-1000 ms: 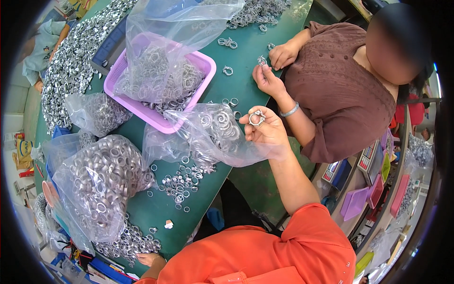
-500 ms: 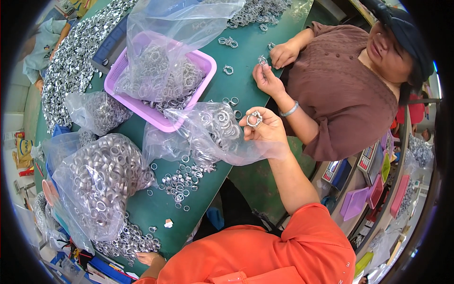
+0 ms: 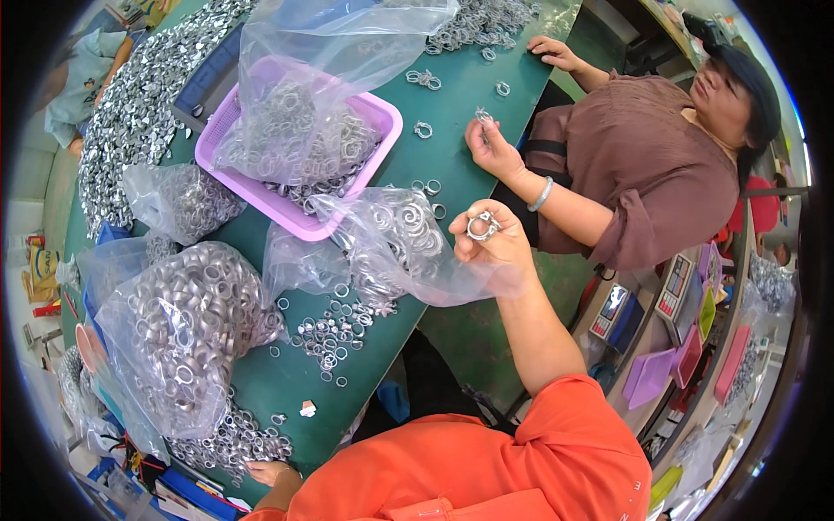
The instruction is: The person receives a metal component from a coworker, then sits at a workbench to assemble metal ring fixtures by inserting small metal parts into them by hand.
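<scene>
My right hand (image 3: 502, 247) is raised over the table's edge, with its fingers closed round a silvery metal ring clamp (image 3: 481, 227). Across its wrist lies the edge of a clear plastic bag (image 3: 452, 276) that holds larger metal rings (image 3: 408, 233). At the lower left my left hand (image 3: 271, 471) rests low, its fingers stretched out against a heap of small metal rings (image 3: 239, 445); they show only in part. A loose cluster of small rings (image 3: 330, 340) lies on the green table between the hands.
A purple basket (image 3: 382, 122) holds a bag of rings. A large bag of wide rings (image 3: 187, 326) stands at left, with heaped metal pieces (image 3: 130, 122) behind. Across the corner, a co-worker in brown (image 3: 625, 156) holds a small metal part. Scales (image 3: 673, 291) stand on a shelf at right.
In my right hand the ring clamp has turned and moved slightly right and down. The co-worker has leaned back, the far hand now at the table's edge; a ring piece lies on the table there.
</scene>
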`<state>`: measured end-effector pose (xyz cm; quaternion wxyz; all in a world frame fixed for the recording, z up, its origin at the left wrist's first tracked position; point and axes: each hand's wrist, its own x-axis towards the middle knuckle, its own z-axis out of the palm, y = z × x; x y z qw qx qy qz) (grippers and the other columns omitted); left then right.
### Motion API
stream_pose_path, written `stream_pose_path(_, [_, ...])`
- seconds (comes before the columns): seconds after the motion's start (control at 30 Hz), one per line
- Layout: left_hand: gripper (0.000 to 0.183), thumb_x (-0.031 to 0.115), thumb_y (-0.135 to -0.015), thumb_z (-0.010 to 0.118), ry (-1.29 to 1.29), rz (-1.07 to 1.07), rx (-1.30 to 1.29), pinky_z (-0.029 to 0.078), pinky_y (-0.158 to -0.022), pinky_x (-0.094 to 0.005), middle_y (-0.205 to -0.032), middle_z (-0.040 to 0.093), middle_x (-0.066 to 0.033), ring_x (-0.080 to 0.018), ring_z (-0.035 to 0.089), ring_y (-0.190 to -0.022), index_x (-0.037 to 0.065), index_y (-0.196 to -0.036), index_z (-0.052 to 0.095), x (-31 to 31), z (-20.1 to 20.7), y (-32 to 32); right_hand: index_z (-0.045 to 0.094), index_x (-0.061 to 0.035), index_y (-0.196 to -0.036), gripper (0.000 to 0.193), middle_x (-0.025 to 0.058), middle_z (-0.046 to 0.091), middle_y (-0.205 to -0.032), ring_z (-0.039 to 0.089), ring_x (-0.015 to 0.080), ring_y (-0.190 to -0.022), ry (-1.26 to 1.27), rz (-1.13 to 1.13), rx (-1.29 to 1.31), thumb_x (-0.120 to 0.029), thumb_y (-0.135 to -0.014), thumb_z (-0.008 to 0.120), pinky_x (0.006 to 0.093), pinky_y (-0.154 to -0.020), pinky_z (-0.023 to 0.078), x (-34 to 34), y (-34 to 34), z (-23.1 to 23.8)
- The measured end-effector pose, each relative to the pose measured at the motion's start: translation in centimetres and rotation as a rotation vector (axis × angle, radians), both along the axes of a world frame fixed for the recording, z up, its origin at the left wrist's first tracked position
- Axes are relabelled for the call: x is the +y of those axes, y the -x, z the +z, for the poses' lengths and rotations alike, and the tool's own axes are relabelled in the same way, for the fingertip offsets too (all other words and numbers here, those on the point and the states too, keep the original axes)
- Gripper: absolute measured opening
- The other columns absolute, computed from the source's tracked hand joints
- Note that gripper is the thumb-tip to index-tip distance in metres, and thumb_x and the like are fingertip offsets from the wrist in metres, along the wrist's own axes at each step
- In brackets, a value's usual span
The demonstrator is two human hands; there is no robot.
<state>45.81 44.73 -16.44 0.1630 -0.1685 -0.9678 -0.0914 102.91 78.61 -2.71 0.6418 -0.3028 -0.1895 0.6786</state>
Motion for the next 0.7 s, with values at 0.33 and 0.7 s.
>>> stream_pose_path(0.33, [0.042,0.030,-0.102,0.035,0.169,-0.075,0.057,0.041,-0.098,-0.0384,-0.120,0.058,-0.0179,-0.0321,0.053,-0.112,-0.001,-0.121,0.055,-0.5,-0.2,0.1,0.066,0.0039,-0.099,0.019,0.0001,0.061,-0.076,0.056,0.0078,-0.066,0.245,-0.255,-0.769,-0.001,-0.081,0.069,0.0219,-0.057,0.047,6.6,-3.2,-3.1])
stream_pose_path(0.7, [0.044,0.034,-0.101,0.035,0.053,-0.014,-0.003,0.041,-0.100,-0.0376,-0.122,0.058,-0.0162,-0.0310,0.052,-0.115,0.001,-0.121,0.056,-0.3,0.0,-0.2,0.066,-0.0080,-0.090,0.025,0.0094,0.061,-0.089,0.059,0.0285,-0.085,-0.543,-0.216,-1.919,0.008,-0.072,0.061,0.0351,-0.077,0.048,12.8,-2.8,-9.1])
